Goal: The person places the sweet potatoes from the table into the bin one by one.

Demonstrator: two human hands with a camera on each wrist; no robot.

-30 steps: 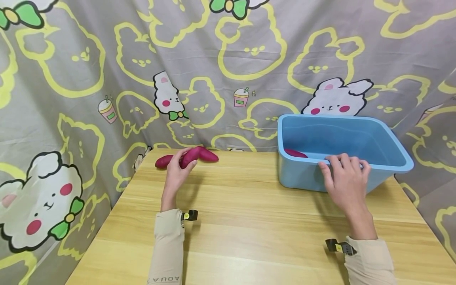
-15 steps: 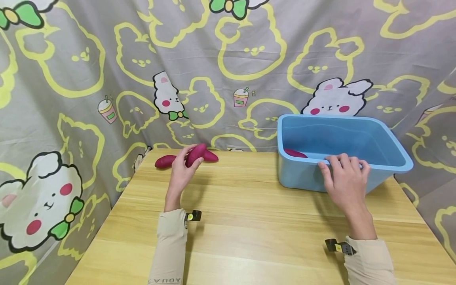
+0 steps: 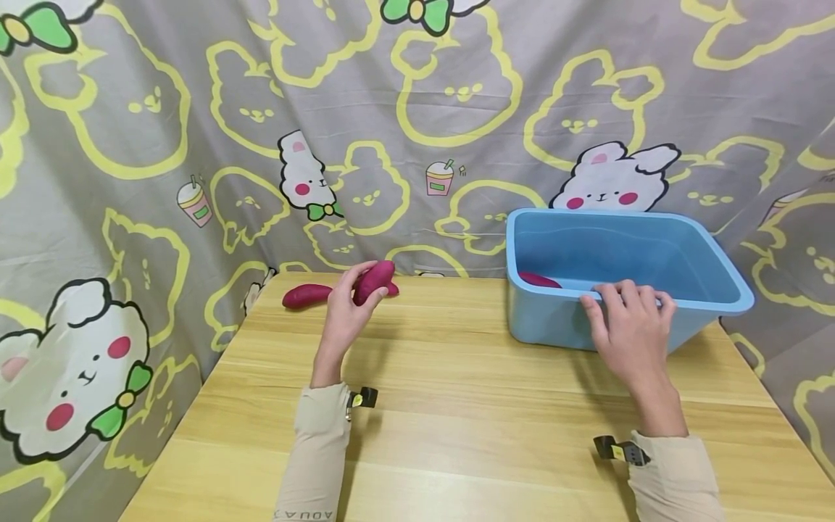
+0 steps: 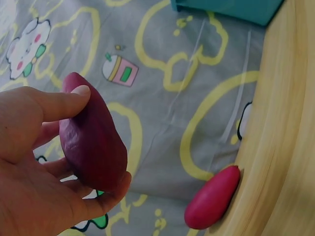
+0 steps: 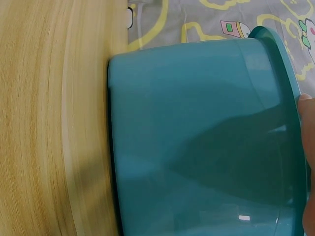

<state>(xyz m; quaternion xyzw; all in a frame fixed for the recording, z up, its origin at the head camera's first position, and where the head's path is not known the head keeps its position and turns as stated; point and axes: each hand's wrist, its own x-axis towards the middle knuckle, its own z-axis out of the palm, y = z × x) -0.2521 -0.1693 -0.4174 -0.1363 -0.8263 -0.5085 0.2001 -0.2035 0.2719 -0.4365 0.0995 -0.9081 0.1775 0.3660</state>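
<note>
My left hand (image 3: 343, 315) holds a purple-red sweet potato (image 3: 376, 281) between thumb and fingers, above the table's back edge. In the left wrist view this sweet potato (image 4: 93, 140) is tilted, the thumb on one side and fingertips under its lower end. Behind it lies another sweet potato (image 3: 394, 288), mostly hidden in the head view. A third sweet potato (image 3: 305, 296) lies left of the hand, one end covered by it. My right hand (image 3: 634, 330) grips the near rim of a blue bin (image 3: 548, 319), fingers over the edge. Part of a sweet potato (image 3: 538, 280) shows inside the bin.
The wooden table (image 3: 457, 413) reaches back to a grey patterned curtain (image 3: 365, 109), which also hangs at both sides. The bin stands at the back right, close to the curtain. A small camera is strapped to each wrist.
My left hand has moved right with its sweet potato, which is turned more upright and now covers most of the one behind. The right hand stays on the bin's rim.
</note>
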